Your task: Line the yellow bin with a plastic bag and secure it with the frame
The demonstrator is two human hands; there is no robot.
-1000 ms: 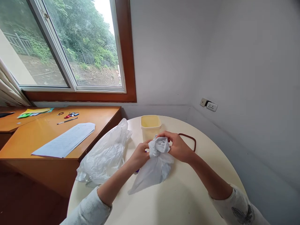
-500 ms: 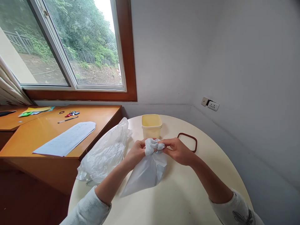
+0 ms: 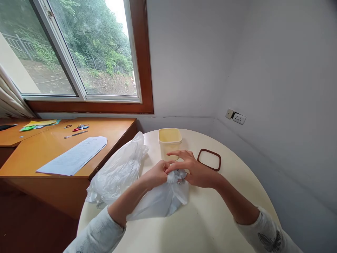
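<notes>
A white plastic bag [image 3: 163, 202], bunched into a knot at its top, rests on the round table in front of me. My left hand [image 3: 157, 174] is closed on the bag at the knot's left side. Over the knot curves my right hand [image 3: 196, 171], its thumb at the right side and its index finger reaching across to my left fingers. Its other fingers are partly raised. Some fingertips of both hands are hidden. Just beyond them stands a yellowish plastic container [image 3: 170, 136] with an open top.
A brown-rimmed lid [image 3: 210, 160] lies to the right of the container. A crumpled clear plastic bag [image 3: 118, 175] covers the round table's left side. The wooden desk [image 3: 116, 128] holds papers [image 3: 73, 154], a pen [image 3: 76, 134] and keys [image 3: 81, 128]. Walls border the table behind and right.
My right hand has moved left over the knot, its fingers now stretching toward my left hand. The knot has shifted slightly lower and the bag's body lies flatter.
</notes>
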